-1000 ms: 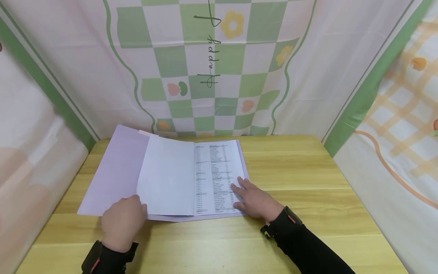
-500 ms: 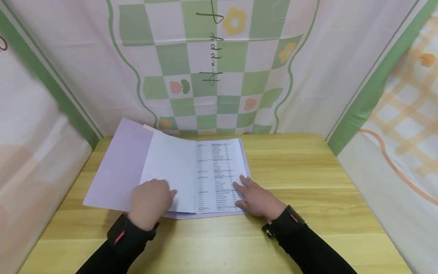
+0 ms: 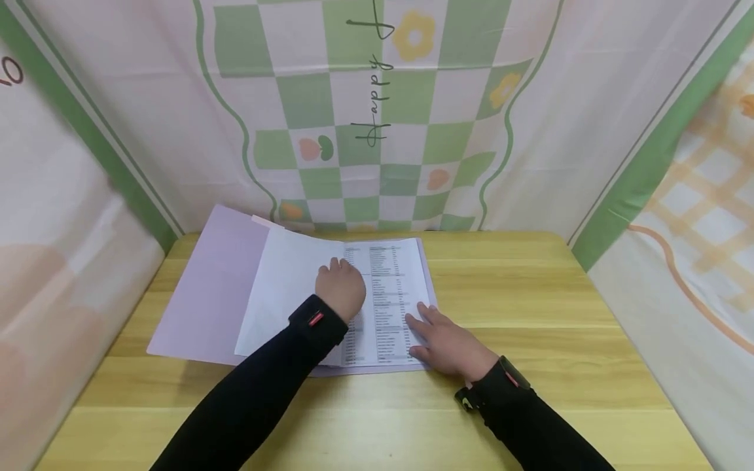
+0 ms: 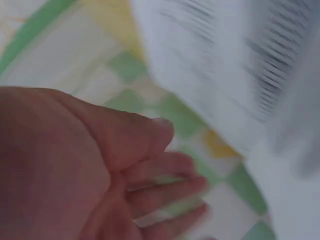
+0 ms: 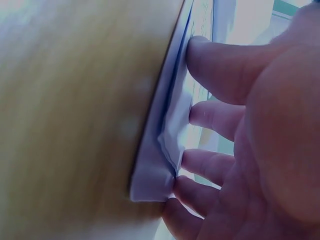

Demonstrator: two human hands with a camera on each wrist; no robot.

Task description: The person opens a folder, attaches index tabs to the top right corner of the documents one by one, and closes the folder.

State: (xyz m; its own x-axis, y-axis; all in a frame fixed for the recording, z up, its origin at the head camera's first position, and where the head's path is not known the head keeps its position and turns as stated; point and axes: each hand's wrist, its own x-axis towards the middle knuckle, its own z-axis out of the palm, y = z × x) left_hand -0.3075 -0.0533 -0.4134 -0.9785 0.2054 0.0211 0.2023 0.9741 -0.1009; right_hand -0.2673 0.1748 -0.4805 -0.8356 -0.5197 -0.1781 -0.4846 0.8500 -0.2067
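A light purple folder lies spread on the table. On its right side is a printed page with columns of text, and a blank white page is turned to the left. My left hand is over the upper part of the fold between the pages. Its fingers look loosely bent in the left wrist view, apart from the paper and holding nothing. My right hand rests with spread fingers on the printed page's lower right edge. In the right wrist view its fingertips touch the paper.
The wooden table extends to the right of and in front of the folder. A green-and-white checked curtain hangs behind the table's back edge, with more cloth on both sides. A small tab sticks out at the top of the pages.
My left hand has moved from the blank page's lower left edge, across the page, up and right to the fold. The right hand stays on the printed page.
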